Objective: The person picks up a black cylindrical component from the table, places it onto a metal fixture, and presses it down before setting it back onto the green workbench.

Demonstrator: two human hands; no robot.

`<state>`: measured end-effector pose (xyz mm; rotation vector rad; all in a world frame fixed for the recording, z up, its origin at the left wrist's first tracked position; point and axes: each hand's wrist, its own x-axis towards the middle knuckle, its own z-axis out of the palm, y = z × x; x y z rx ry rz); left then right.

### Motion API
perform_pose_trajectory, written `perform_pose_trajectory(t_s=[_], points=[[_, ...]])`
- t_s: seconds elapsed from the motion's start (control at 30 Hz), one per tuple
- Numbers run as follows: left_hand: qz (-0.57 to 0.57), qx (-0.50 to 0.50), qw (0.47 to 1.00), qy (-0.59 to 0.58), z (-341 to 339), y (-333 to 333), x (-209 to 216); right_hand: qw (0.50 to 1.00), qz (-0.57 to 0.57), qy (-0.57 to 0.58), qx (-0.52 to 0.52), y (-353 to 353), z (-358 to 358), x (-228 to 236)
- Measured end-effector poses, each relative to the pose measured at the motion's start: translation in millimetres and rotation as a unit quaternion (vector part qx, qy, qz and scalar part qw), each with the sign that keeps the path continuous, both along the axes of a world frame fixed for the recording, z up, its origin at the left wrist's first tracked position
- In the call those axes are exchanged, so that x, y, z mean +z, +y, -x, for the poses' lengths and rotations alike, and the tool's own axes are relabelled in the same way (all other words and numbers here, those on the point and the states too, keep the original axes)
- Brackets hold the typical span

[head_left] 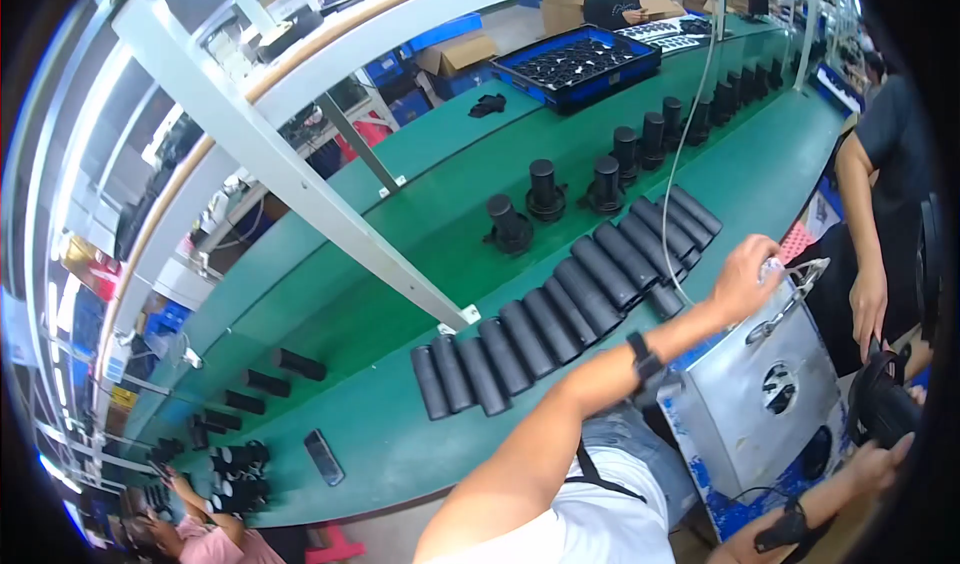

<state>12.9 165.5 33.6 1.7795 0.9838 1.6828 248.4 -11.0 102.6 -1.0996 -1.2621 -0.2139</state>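
Nearest the camera is the wearer's white-shirted torso point(600, 529), below a long, curving green worktop point(390, 419). At far left, a person in a pink top point(215, 544) sits near short black cylinders point(240, 464). A dark, flat smartphone point(323, 457) lies to their right. Next comes a slanting row of smooth black tubes point(550, 329), lying side by side; behind it stand upright black flanged cylinders point(507, 229). The left hand point(745, 279) is beyond the tubes' right end, fingers bent over something small and pale; I cannot tell whether it grips. Just below is a silver metal box point(715, 399) with a round opening. Farther right, the right hand point(880, 467) is curled around the lower edge of a rounded black piece point(882, 404), near a co-worker's lowered hand point(870, 304).
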Motion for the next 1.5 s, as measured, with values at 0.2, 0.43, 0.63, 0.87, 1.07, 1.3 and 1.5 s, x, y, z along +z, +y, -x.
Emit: perform_pose_trajectory(t_s=[0.2,0.43,0.63,0.87,1.07,1.3,1.5], points=[[-0.143,-0.143,0.978,0.045,5.8,-172.7,36.4,0.936,0.176,-0.044,0.302,19.2,74.8,-63.6],[0.181,-0.05,0.981,0.046,26.9,-215.5,-98.7,0.686,0.411,0.221,0.559,-22.2,167.0,-138.2],[0.222,-0.004,0.964,0.144,58.6,-219.9,-162.5,0.77,0.412,-0.134,0.468,-27.5,163.3,-224.8],[0.362,-0.054,0.929,0.054,90.6,-252.6,-185.2,0.748,0.484,-0.179,0.416,-49.3,163.9,-213.9],[0.528,0.015,0.839,-0.129,101.9,-253.4,-183.3,0.761,0.469,-0.038,0.448,-55.5,144.1,-169.7],[0.443,-0.091,0.874,-0.178,133.0,-242.1,-101.6,0.756,0.362,0.134,0.528,-61.6,145.9,-112.3],[0.364,-0.227,0.832,-0.352,131.9,-229.0,-91.7,0.743,0.358,0.158,0.543,-53.1,160.5,-98.0]])
